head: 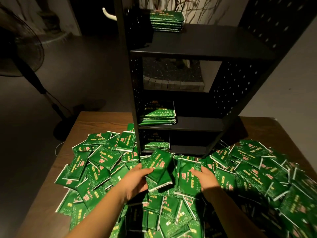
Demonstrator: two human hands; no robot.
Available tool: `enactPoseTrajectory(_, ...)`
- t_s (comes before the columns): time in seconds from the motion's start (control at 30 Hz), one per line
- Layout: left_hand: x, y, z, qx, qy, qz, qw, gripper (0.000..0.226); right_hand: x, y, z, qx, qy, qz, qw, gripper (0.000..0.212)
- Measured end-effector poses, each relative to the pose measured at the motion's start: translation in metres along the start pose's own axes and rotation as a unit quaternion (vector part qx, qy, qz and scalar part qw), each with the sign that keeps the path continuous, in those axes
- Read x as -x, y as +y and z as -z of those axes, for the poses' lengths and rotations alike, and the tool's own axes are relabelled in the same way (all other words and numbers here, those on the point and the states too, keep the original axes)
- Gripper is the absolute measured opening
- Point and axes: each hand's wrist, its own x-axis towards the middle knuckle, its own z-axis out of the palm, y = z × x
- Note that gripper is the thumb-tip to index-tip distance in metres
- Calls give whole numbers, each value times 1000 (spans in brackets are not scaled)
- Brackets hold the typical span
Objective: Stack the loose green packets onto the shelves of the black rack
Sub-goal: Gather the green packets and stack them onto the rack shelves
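Note:
A black rack (202, 52) with perforated sides stands on a wooden table (96, 121). Small stacks of green packets lie on its top shelf (165, 21), middle shelf (157, 114) and bottom shelf (157, 143). A big heap of loose green packets (96, 162) covers the table in front of the rack. My left hand (137, 179) grips a small stack of packets (159, 167), lifted above the heap. My right hand (207, 177) holds another packet (187, 177) by its right side, just beside the first.
A standing fan (20, 48) is on the floor to the left of the table, its base near the table's corner. Loose packets spread to the table's right edge (283, 177). Behind the rack sits a planter with bare branches (173, 74).

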Motion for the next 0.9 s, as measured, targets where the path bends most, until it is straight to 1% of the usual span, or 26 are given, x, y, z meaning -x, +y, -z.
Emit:
enactPoseTrajectory(0.07, 5, -6, -13, 3, -10, -4, 1000, 90, 5, -4, -7, -46, -8, 8, 999, 74)
enactPoseTrajectory(0.17, 2, -12, -31, 7, -22, -32, 999, 90, 14, -11, -25, -108, -43, -10, 993, 70)
enactPoseTrajectory(0.2, 4, -10, -35, 0, -21, -38, 999, 90, 16, -12, -30, -119, -45, -13, 992, 64)
enactPoseTrajectory(0.27, 4, -9, -40, -8, -18, -48, 999, 88, 15, -14, -39, -166, -42, -10, 985, 44)
enactPoseTrajectory(0.3, 4, -8, -42, -1, -19, -49, 999, 88, 19, -19, -42, -192, -39, -2, 981, 39)
enactPoseTrajectory(0.33, 6, -6, -43, 7, -20, -50, 999, 89, 26, -26, -42, -209, -38, 12, 977, 47)
enactPoseTrajectory(0.4, 12, -1, -45, 21, -23, -51, 998, 91, 37, -35, -43, -213, -68, 26, 974, 70)
enactPoseTrajectory(0.47, 19, 4, -48, 13, -25, -64, 998, 96, 40, -37, -39, -208, -102, 37, 972, 80)
enactPoseTrajectory(0.5, 22, 5, -48, -4, -30, -72, 997, 102, 40, -37, -39, -195, -105, 47, 974, 85)
enactPoseTrajectory(0.57, 30, 11, -51, -51, -48, -86, 994, 116, 42, -40, -38, -152, -97, 67, 981, 90)
enactPoseTrajectory(0.67, 41, 22, -61, -111, -73, -115, 984, 117, 51, -52, -35, -149, -91, 93, 980, 87)
enactPoseTrajectory(0.73, 50, 34, -71, -114, -72, -150, 979, 115, 59, -62, -32, -150, -98, 119, 977, 85)
enactPoseTrajectory(0.8, 63, 46, -83, -111, -63, -192, 973, 105, 66, -70, -30, -141, -80, 154, 975, 82)
enactPoseTrajectory(0.83, 69, 52, -89, -116, -44, -226, 966, 94, 69, -75, -28, -134, -68, 177, 973, 80)
enactPoseTrajectory(0.9, 79, 60, -99, -101, -24, -266, 958, 63, 80, -89, -24, -102, -45, 233, 966, 75)
